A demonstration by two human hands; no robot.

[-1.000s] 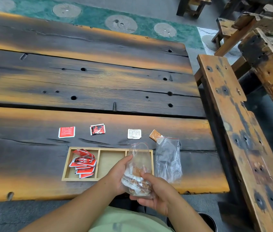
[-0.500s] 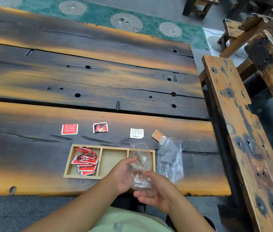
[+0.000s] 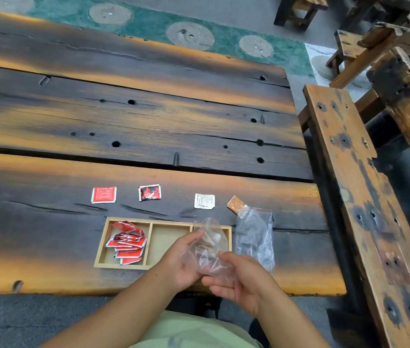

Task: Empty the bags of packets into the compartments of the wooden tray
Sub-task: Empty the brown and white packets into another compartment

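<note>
From the head camera, both hands hold 1 clear plastic bag [image 3: 207, 249] tipped over the right end of the wooden tray [image 3: 148, 266]. The left hand [image 3: 182, 262] curls around the bag's left side with the thumb pressing on the film, and the right hand [image 3: 239, 280] cups its lower end with loosely bent fingers; that grip looks meant to lift the bottom so the contents slide toward the mouth. Pale packets [image 3: 212, 238] show through the film above the right compartment. The left compartment holds a pile of red packets [image 3: 126, 243], and the middle 1 is bare. A second clear bag [image 3: 254, 237] lies flat just beside the tray's right edge, apparently emptied. Beyond the tray, 4 single packets lie in a row, the red one [image 3: 103, 195] leftmost, perhaps as samples marking each kind.
</note>
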